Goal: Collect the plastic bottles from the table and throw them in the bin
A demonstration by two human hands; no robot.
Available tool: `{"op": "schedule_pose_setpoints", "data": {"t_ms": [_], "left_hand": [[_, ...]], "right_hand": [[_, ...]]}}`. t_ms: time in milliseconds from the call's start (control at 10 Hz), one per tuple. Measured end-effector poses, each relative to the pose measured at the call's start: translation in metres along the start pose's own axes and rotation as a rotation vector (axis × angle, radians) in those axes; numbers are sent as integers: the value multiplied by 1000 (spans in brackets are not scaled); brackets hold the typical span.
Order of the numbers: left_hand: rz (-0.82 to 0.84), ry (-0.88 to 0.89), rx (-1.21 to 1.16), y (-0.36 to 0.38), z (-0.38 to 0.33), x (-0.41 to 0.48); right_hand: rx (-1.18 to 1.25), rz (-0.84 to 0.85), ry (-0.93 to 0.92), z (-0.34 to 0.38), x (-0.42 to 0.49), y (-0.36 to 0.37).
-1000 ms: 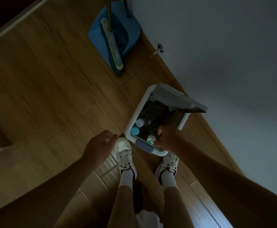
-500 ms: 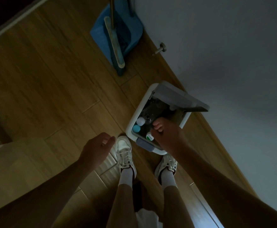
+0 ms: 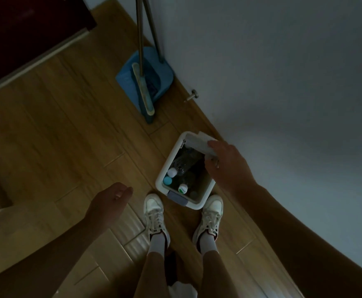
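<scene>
Head view is showing a very dim room, so many details are hard to read for you. Your right hand point(image 3: 225, 166) is resting on the raised lid point(image 3: 199, 143) of the white bin point(image 3: 167, 168), with the fingers spread over its edge and holding no bottle; the hand is covering the far right part of the opening. Inside the bin the plastic bottles point(image 3: 182, 166) are lying in a dark heap, and only their caps are clearly standing out: a white one, a blue one and a white-green one near the front wall. Your left hand point(image 3: 111, 201) is hanging loosely half-curled and empty, away from the bin on its left. Your two white shoes point(image 3: 154, 211) are standing just in front of the bin. A blue dustpan point(image 3: 128, 80) with a broom is leaning against the wall behind, its handles cut off by the top edge. A door stopper point(image 3: 191, 95) is standing near the wall.
</scene>
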State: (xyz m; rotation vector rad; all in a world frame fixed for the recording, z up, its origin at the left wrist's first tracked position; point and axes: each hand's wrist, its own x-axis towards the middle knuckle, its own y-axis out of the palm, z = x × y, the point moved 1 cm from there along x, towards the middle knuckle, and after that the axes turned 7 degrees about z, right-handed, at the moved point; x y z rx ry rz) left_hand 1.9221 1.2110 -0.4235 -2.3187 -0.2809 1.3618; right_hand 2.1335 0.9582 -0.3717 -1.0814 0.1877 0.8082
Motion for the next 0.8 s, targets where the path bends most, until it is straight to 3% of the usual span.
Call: {"op": "schedule_pose_setpoints", "data": {"t_ms": [300,500,700,800], "left_hand": [[7,-51,-22,14,42,-4],[28,-35,11,35,71,4],[46,-51,15,41,82,-9],[36,-54,14,37,80,-20]], "right_hand": [[-164,380,-32,-16,-20,130],[-251,364,-11,-31,-30,184],[-237,401,-17,-24,-24,166],[-136,427,70,-16,-29,154]]}}
